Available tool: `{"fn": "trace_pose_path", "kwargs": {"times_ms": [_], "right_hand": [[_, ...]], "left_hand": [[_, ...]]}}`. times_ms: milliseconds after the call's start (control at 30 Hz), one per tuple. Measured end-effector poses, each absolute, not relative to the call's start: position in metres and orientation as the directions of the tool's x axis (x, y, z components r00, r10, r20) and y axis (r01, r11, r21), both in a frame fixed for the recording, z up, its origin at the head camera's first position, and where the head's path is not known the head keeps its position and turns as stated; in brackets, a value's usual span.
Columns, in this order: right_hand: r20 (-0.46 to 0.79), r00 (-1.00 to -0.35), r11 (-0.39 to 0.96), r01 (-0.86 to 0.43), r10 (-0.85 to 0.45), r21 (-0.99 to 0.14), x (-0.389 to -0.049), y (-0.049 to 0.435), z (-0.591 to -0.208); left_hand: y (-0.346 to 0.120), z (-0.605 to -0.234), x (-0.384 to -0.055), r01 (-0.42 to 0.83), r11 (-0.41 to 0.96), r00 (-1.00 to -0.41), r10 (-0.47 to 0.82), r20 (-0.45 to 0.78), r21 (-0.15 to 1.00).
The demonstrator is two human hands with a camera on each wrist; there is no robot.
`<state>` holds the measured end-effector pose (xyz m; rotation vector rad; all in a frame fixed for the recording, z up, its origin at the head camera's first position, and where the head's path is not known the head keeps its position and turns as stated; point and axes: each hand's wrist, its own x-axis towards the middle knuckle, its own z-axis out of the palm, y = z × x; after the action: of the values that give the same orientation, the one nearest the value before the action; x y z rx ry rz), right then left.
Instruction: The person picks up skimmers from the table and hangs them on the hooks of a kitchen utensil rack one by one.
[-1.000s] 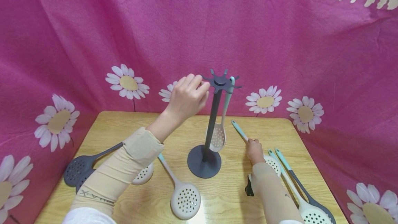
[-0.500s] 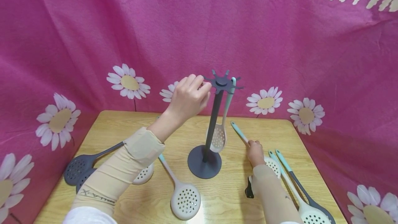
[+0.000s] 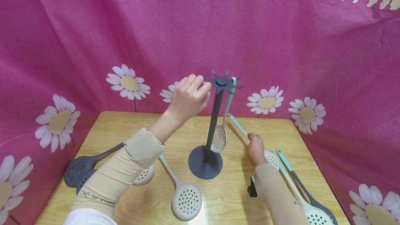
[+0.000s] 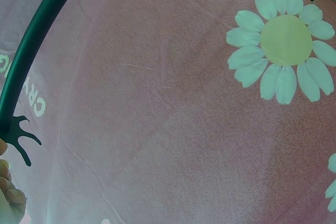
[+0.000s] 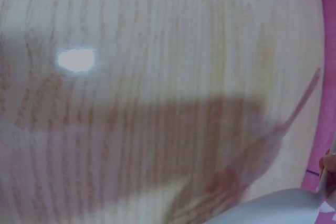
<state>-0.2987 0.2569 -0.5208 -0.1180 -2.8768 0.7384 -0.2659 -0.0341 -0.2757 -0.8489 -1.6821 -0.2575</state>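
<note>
With curled fingers my left hand (image 3: pixel 191 94) grips a hook arm on the left of the dark utensil stand (image 3: pixel 215 124). The left wrist view shows the stand's post (image 4: pixel 31 45) with fingertips (image 4: pixel 11 198) at its hooked top. My right hand (image 3: pixel 256 149) pinches the shaft of a white skimmer (image 3: pixel 238 125) with a mint handle end. The handle points away to the back left, and the forearm partly covers its perforated head. In the right wrist view the skimmer's pale head (image 5: pixel 268 208) hangs over the table beside its shadow. A slotted spoon (image 3: pixel 220 136) hangs from the stand's right side.
Another white skimmer (image 3: pixel 186 201) lies front centre on the wooden table (image 3: pixel 150 204). Dark skimmers (image 3: pixel 75 171) and a pale perforated head (image 3: pixel 145 175) lie at left, partly behind the arm. Mint-handled utensils (image 3: pixel 298 180) lie at right. A pink flowered cloth (image 3: pixel 175 27) stands behind.
My right hand has risen slightly with the skimmer; its handle end now reaches farther back and left, nearer the hanging spoon. My left hand keeps its hold on the stand.
</note>
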Motion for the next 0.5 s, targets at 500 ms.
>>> {"fn": "trace_pose_path", "kwargs": {"times_ms": [500], "right_hand": [[0.354,-0.914,0.735,-0.101,0.197,-0.671,-0.29,0.241,-0.477]], "left_hand": [[-0.034,-0.275,-0.265,0.653,0.708,-0.06,0.402,0.914,-0.268]]}}
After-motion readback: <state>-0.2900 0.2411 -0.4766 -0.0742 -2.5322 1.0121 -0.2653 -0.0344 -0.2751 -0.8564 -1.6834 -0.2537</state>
